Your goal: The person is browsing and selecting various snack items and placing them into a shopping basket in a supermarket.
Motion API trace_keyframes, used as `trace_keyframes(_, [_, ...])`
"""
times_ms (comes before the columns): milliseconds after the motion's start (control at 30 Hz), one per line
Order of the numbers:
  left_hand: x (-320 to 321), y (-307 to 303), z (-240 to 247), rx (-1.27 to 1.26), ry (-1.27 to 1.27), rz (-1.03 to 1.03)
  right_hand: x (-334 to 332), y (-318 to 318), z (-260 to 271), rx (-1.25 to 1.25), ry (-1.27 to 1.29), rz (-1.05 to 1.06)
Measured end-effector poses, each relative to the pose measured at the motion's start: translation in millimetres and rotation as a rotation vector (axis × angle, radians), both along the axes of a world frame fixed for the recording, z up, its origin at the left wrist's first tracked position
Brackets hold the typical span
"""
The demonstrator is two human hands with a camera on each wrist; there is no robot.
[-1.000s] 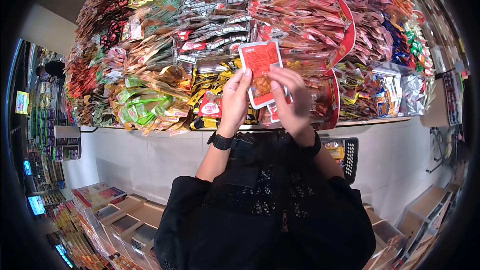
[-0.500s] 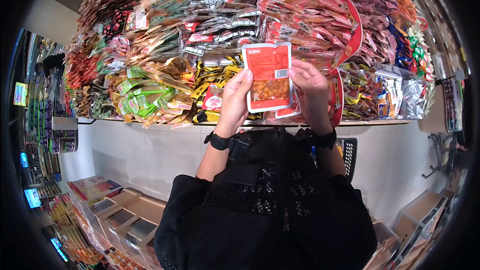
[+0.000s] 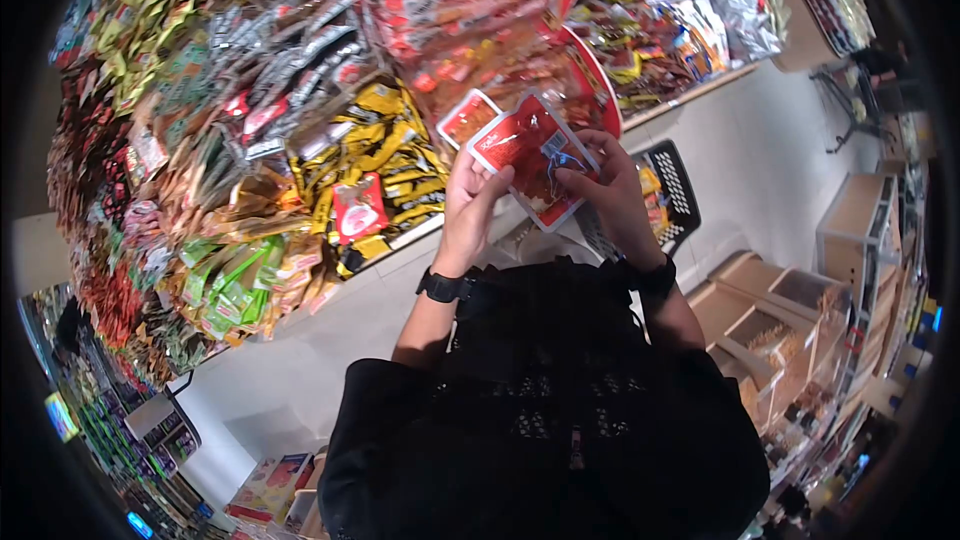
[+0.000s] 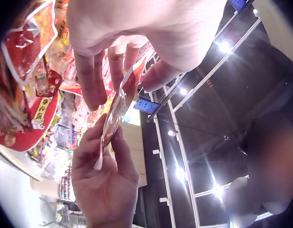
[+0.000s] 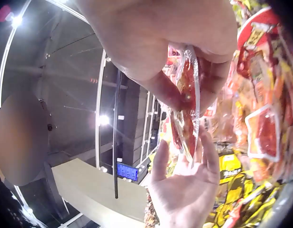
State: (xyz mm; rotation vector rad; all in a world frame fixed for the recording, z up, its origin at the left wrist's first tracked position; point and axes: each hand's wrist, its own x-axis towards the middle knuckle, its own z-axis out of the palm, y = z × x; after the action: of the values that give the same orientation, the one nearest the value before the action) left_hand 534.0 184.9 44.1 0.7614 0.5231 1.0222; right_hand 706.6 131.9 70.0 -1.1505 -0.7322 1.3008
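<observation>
Both hands hold a flat red snack packet (image 3: 530, 155) with a white border and a barcode on the face toward me. My left hand (image 3: 468, 208) pinches its left edge, thumb on the near face. At the right edge, my right hand (image 3: 622, 202) grips it between thumb and fingers. The packet is tilted and its film looks creased and shiny. Edge-on, the packet (image 4: 119, 107) appears between the two hands in the left wrist view. Another red packet with a white border (image 3: 462, 112) lies on the display just behind it.
A display heaped with packets spreads ahead, with yellow-and-black packets (image 3: 395, 155) and green packets (image 3: 235, 275) near its front edge. Below right is a black basket (image 3: 680, 185) with yellow goods inside. Wooden bins (image 3: 745, 310) stand at the right.
The right hand came to the packet's right edge and took hold. Since then the packet has tilted and come slightly lower. The head view has turned, so the display now slants.
</observation>
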Motion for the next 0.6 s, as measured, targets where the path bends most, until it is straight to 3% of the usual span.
trace_keyframes(67, [10,-12,-12,-0.145,0.088,-0.096,28,-24,-14,-0.023,-0.013,-0.032])
trace_keyframes(100, [21,-23,-17,-0.096,0.212,-0.123,48,-39,-18,-0.076,-0.047,0.073])
trace_keyframes(133, [35,-31,-17,0.106,0.369,-0.125,71,-50,-23,-0.114,-0.079,0.185])
trace_keyframes(200, [64,-51,-12,0.001,0.572,-0.357,116,-81,-47,-0.167,-0.171,0.325])
trace_keyframes(233, [85,-61,-37,0.243,0.665,-0.366,134,-96,-51,-0.157,-0.174,0.258])
trace_keyframes(333, [181,-91,-85,0.243,0.675,-0.453,223,-143,-105,-0.226,-0.188,0.174])
trace_keyframes(400, [249,-104,-108,0.31,0.713,-0.596,283,-180,-153,-0.335,0.133,-0.121])
trace_keyframes(467, [313,-129,-196,0.262,0.63,-0.617,340,-218,-222,-0.364,0.233,-0.177])
trace_keyframes(500, [350,-141,-220,0.301,0.63,-0.6,372,-228,-252,-0.379,0.318,-0.23])
trace_keyframes(533, [385,-149,-208,0.215,0.642,-0.589,399,-235,-280,-0.39,0.402,-0.285])
trace_keyframes(567, [412,-161,-238,0.183,0.876,-0.621,415,-247,-306,-0.454,0.379,-0.322])
trace_keyframes(600, [433,-178,-273,0.042,0.889,-0.569,421,-254,-321,-0.464,0.391,-0.31])
